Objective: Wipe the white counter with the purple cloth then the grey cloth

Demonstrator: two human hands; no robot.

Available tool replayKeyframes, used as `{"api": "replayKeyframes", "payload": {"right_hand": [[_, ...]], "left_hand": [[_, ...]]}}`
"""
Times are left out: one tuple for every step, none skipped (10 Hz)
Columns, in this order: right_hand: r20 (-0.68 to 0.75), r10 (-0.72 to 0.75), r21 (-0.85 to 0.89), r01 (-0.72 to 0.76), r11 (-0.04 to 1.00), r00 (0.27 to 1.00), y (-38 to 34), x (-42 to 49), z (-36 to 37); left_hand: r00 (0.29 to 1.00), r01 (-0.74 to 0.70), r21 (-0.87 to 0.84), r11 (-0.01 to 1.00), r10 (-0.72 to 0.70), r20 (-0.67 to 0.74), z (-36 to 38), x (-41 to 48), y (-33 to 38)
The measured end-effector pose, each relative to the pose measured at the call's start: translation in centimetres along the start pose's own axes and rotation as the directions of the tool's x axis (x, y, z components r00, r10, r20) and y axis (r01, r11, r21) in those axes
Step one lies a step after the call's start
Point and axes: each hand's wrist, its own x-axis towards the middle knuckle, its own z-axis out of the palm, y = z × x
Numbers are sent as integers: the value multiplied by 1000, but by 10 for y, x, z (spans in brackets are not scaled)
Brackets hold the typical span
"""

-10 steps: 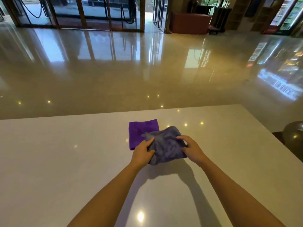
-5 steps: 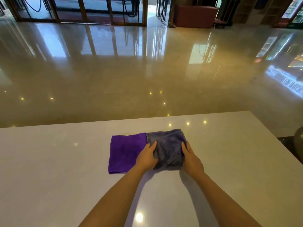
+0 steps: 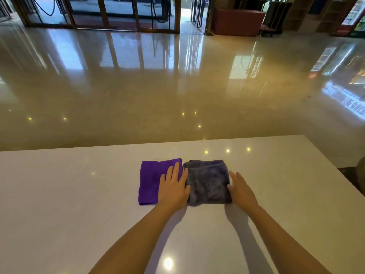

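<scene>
Counter (image 3: 79, 194) — purple cloth (image 3: 150, 182) and grey cloth (image 3: 207, 180), folded, side by side. Left hand (image 3: 173, 188) flat, fingers spread, on purple cloth; right hand (image 3: 240, 189) open at grey cloth's right edge.

Only the purple cloth (image 3: 151, 182) and grey cloth (image 3: 208, 181), lying side by side, block my bare worktop (image 3: 69, 194).

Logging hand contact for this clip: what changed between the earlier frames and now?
The grey cloth, held lifted over the purple cloth a second ago, now lies folded beside it on the white counter. Both hands have let go: the left hand rests flat, open, across the seam between the cloths, and the right hand lies open against the grey cloth's right edge. The purple cloth stays flat.
</scene>
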Motion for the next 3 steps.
{"api": "replayKeyframes", "payload": {"right_hand": [[-136,3,195,24,980,991,-39,-30,-34],[-201,-56,325,121,938,978,-73,-62,-62],[-365,-237,488,402,775,900,-120,-120,-99]], "left_hand": [[996,-12,77,997,19,-91,-23,-25,-21],[988,-5,70,998,16,-155,-40,-50,-41],[976,24,122,992,3,-218,-54,-84,-72]]}}
